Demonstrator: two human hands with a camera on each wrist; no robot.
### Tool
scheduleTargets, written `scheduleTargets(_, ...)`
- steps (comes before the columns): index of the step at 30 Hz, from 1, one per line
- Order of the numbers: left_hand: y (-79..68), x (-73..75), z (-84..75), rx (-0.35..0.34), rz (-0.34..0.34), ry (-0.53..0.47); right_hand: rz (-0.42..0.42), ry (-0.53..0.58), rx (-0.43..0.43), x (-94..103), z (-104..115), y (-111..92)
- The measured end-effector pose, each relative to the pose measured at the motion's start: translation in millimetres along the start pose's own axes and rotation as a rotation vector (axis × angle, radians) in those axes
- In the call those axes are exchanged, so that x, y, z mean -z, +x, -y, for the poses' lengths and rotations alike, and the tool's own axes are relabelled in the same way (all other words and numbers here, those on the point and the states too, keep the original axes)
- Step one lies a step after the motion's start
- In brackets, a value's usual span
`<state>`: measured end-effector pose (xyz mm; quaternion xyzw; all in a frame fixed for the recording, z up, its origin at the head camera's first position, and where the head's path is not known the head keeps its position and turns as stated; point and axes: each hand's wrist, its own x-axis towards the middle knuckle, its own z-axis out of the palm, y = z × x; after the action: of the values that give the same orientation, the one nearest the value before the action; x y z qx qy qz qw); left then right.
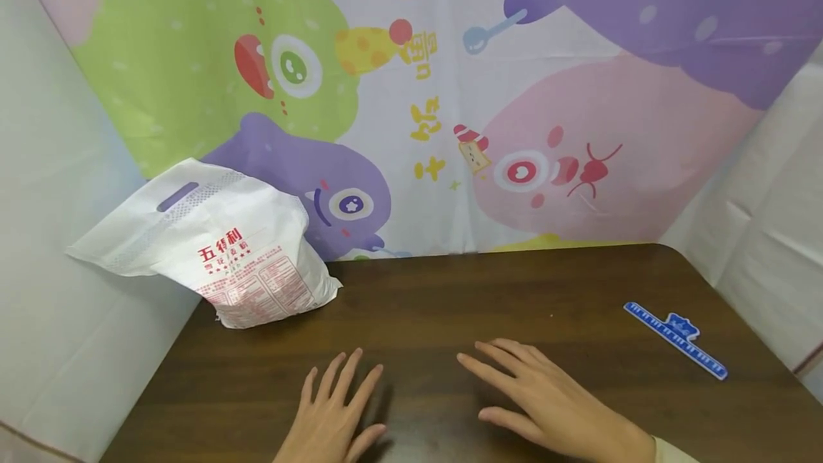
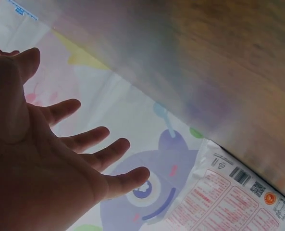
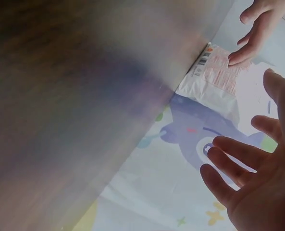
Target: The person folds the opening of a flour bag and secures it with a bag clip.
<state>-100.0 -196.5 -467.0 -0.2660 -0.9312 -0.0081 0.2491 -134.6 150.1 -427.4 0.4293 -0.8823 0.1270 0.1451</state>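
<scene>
Both hands hover low over the front of the dark wooden table (image 1: 424, 313), fingers spread and holding nothing. My left hand (image 1: 331, 413) is nearest to a white flour bag (image 1: 251, 256) with red print, which leans at the back left; a gap separates the two. Toward the middle right, my right hand (image 1: 546, 399) points its fingers inward to the left. Farther right lies a blue clip (image 1: 675, 338) with a long ruler-like bar patterned like piano keys, apart from that hand. In the left wrist view, the palm and spread fingers (image 2: 108, 185) show against the backdrop.
A cloth backdrop (image 1: 450, 91) with cartoon monsters hangs behind the table's back edge. White sheeting (image 1: 58, 127) covers the left side, and more white cloth (image 1: 765, 213) hangs on the right. The bag's upper part, with its handle slot (image 1: 177, 196), tips out past the table's left edge.
</scene>
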Motion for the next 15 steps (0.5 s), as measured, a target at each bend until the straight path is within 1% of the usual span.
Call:
scheduleTargets(3, -1.7, 1.3, 2.6, 0.012, 0.013, -0.004, -0.022, -0.002, 0.026, -2.2, 0, 5)
scheduleTargets(6, -2.6, 2.0, 6.1, 0.023, 0.023, -0.012, -0.019, 0.032, 0.028, -5.2, -1, 10)
scheduleTargets(8, -3.3, 3.1, 8.3, 0.048, 0.055, -0.023, -0.011, 0.054, 0.024, -7.7, -2, 15)
scheduleTargets(12, -4.3, 7.7, 14.5, 0.104, 0.126, -0.035, -0.043, 0.063, 0.059, -12.9, -6, 24)
scheduleTargets(15, -4.6, 12.5, 21.9, 0.140, 0.141, -0.030, -0.053, 0.062, 0.081, -16.9, -8, 29)
